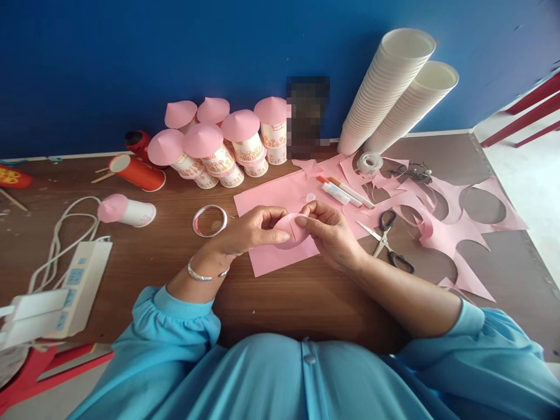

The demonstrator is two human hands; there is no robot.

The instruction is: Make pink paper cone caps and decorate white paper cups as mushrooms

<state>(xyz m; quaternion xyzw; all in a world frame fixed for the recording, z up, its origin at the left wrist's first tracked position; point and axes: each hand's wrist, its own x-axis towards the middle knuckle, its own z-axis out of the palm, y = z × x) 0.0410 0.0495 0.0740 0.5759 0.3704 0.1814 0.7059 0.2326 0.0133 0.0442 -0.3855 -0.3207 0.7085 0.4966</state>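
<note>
**Both hands brought together in front of torso, thumbs opposed to fingers**

Left forearm (186,289) extended forward and angled inward; right forearm (402,291) likewise angled inward from the opposite side. More of the right forearm is bared. The left hand (247,230) and right hand (335,233) are held near each other at the body's midline, a small gap left between them. Left wrist (217,255): back of hand turned partly upward, thumb (275,236) stretched toward the right hand, index finger (269,213) bent above it. Right wrist (359,262): hand directed forward and leftward, index finger curled, thumb tip pointed toward the left hand. A pinch grip is formed on both sides.
</note>
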